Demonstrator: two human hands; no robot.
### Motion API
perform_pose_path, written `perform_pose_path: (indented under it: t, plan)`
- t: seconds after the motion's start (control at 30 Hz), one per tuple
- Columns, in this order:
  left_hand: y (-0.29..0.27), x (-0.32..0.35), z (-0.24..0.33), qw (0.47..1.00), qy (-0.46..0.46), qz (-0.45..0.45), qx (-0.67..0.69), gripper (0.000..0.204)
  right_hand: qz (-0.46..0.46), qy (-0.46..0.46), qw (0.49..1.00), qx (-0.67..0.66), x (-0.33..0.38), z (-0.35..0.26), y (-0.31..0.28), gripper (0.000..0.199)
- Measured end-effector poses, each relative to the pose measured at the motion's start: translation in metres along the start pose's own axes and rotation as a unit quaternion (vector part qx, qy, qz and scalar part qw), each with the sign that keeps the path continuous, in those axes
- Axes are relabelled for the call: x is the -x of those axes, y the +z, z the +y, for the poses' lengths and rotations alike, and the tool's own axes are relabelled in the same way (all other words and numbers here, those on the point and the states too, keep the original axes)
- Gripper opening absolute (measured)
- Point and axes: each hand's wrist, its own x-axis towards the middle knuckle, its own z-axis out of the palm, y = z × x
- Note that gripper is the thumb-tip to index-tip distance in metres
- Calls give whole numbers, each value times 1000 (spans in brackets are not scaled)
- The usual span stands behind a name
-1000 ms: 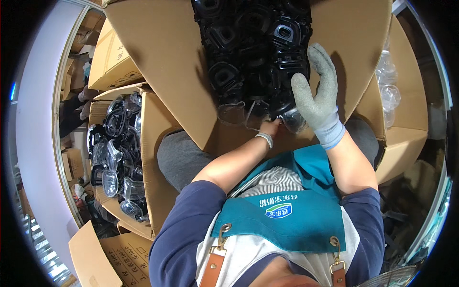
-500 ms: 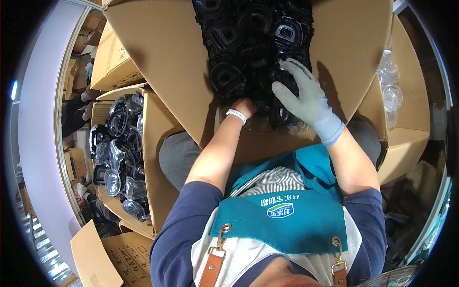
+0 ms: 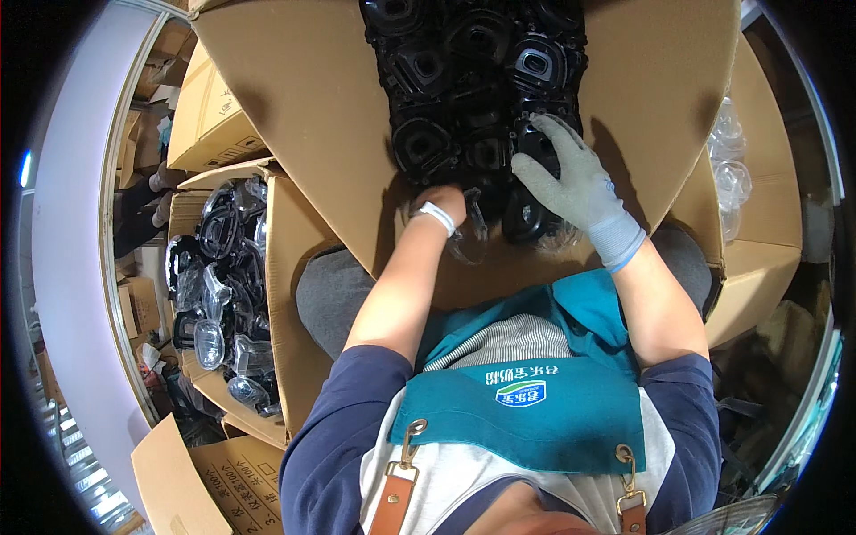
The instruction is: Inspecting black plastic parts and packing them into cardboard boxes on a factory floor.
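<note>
Black plastic housings (image 3: 419,147) with oval openings stand packed in rows inside the large cardboard box (image 3: 294,98) in front of me. My left hand (image 3: 443,201), bare with a white wristband, is at the near left end of these rows. Its fingers are mostly hidden below the back of the hand. Right beside it a clear plastic piece (image 3: 471,234) sticks out. My right hand (image 3: 572,178), in a grey knitted glove, rests on the right row with fingers stretched and thumb apart. Under its palm side sits a glossy black housing (image 3: 524,219).
At left, an open carton (image 3: 283,294) holds several black and clear plastic parts (image 3: 218,276). A closed carton (image 3: 209,120) stands behind it, an opened one (image 3: 236,481) nearer. On the right a carton (image 3: 758,267) contains clear plastic pieces (image 3: 731,183). My knees flank the large box.
My left hand has shifted slightly left and toward me, and the clear plastic beside it now shows. My right hand has moved only a little; nearby black housings sit slightly differently.
</note>
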Motion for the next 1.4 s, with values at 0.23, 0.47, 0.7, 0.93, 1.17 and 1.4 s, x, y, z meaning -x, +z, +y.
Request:
perform_pose_path:
  t: [0.23, 0.47, 0.7, 0.93, 1.17, 1.4]
  plan:
    - [-104, 92, -8, 839, 335, 86, 420, 39, -260, 116, 883, -372, 1, -20, 2, 64]
    - [-115, 100, 12, 728, 352, 203, 552, 28, -365, 207, 358, -834, 19, -7, 15, 81]
    - [12, -34, -7, 616, -26, 306, 725, 65, -293, 74, 403, -864, -2, -15, -24, 100]
    - [145, -22, 72, 888, -10, 18, 460, 83, -138, 48, 518, -843, -10, -5, -31, 84]
    - [-18, 34, 25, 985, 158, -23, 61, 44, -91, 149, 582, -794, -18, -13, -42, 73]
    - [-138, 166, -49, 875, 167, 256, 377, 20, -127, 164, 571, -794, -19, -18, -36, 75]
